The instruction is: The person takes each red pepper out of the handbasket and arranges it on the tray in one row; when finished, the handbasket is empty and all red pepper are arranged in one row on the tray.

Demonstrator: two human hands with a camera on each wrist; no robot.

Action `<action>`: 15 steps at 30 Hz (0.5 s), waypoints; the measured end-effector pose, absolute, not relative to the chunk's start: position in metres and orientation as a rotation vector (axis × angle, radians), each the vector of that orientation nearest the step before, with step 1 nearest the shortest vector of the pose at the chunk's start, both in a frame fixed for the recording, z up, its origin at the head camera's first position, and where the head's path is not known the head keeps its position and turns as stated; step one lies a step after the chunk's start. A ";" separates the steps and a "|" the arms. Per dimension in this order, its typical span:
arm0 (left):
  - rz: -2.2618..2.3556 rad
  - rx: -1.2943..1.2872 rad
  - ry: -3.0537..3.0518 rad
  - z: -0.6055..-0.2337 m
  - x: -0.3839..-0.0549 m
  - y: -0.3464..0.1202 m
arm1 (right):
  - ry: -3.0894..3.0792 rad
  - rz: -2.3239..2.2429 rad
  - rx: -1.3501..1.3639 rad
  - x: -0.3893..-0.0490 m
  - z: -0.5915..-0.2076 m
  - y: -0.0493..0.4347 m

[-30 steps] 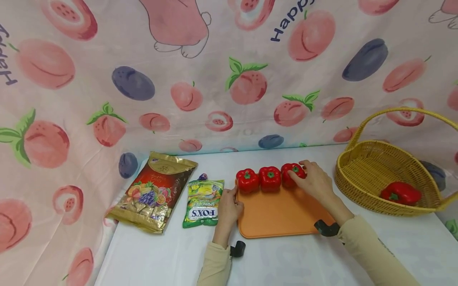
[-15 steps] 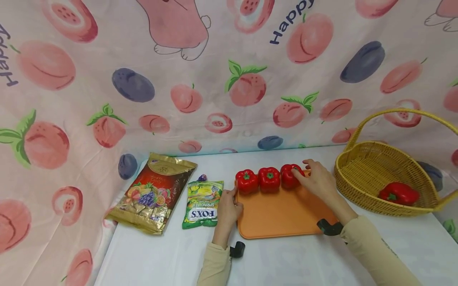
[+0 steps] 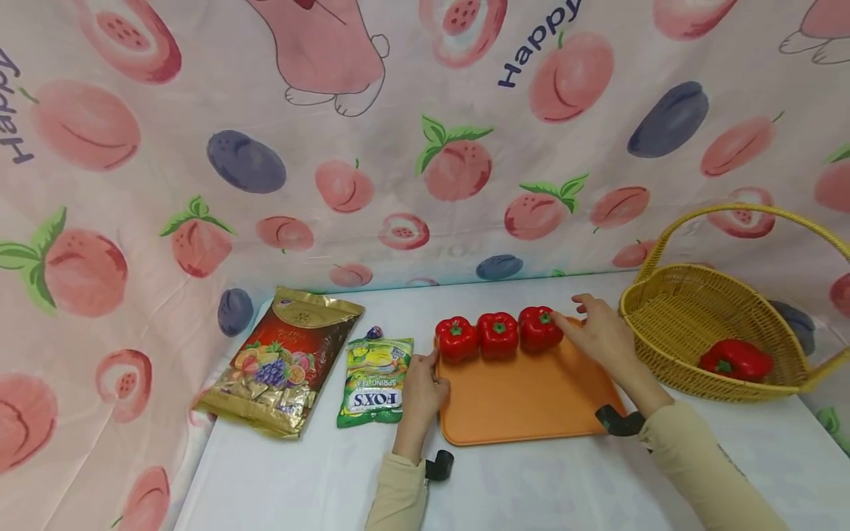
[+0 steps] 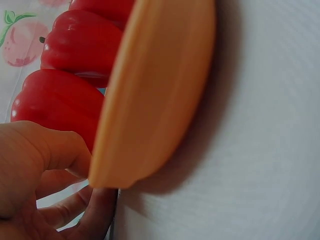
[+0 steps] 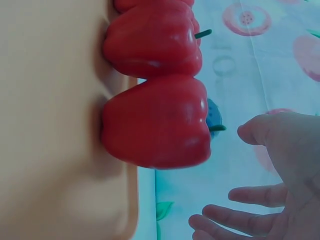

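Observation:
An orange tray lies on the white table with three red bell peppers standing in a row along its far edge: a left one, a middle one and a right one. My left hand grips the tray's left edge near the left pepper, as the left wrist view also shows. Beside the right pepper is my right hand, fingers spread and holding nothing. In the right wrist view a gap shows between the thumb and that pepper's green stem.
At the right stands a yellow wicker basket with a tall handle and a red bell pepper lying in it. On the left lie a green FOX'S candy bag and a larger red and gold candy bag. A fruit-print cloth hangs behind.
My right hand has let go of the right pepper and drawn off a little to the right. My left hand stays on the tray's edge.

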State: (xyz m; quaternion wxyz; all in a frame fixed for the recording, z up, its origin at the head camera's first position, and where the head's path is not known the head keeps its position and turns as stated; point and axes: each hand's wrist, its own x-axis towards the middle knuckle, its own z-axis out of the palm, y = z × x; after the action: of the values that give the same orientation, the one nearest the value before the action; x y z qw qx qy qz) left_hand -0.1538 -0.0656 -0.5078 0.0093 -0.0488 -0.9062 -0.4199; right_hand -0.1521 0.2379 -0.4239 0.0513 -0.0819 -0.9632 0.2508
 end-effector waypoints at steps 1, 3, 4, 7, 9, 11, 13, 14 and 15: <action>-1.310 -0.154 -2.830 -0.508 -0.154 -0.066 | -2.928 0.766 -0.250 -0.152 -0.424 0.239; -1.314 -0.154 -2.825 -0.508 -0.154 -0.065 | -2.929 0.784 -0.259 -0.151 -0.423 0.241; -1.312 -0.155 -2.825 -0.508 -0.154 -0.065 | -2.930 0.793 -0.266 -0.151 -0.423 0.242; -1.306 -0.160 -2.821 -0.508 -0.154 -0.065 | -2.935 0.813 -0.288 -0.151 -0.422 0.245; -1.302 -0.168 -2.815 -0.508 -0.154 -0.065 | -2.934 0.816 -0.294 -0.151 -0.421 0.248; -1.297 -0.176 -2.809 -0.509 -0.154 -0.065 | -2.926 0.806 -0.292 -0.150 -0.421 0.252; -1.292 -0.178 -2.804 -0.510 -0.154 -0.065 | -2.917 0.795 -0.286 -0.149 -0.420 0.255; -1.291 -0.178 -2.803 -0.511 -0.155 -0.065 | -2.911 0.790 -0.280 -0.149 -0.420 0.257; -1.291 -0.176 -2.804 -0.511 -0.155 -0.066 | -2.908 0.790 -0.278 -0.149 -0.420 0.259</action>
State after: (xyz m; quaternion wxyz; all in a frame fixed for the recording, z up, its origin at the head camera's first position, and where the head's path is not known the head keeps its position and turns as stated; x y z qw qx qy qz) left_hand -0.1548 -0.0656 -0.5111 0.0247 -0.0567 -0.9066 -0.4175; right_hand -0.1486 0.2589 -0.4201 0.0578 -0.0916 -0.9594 0.2605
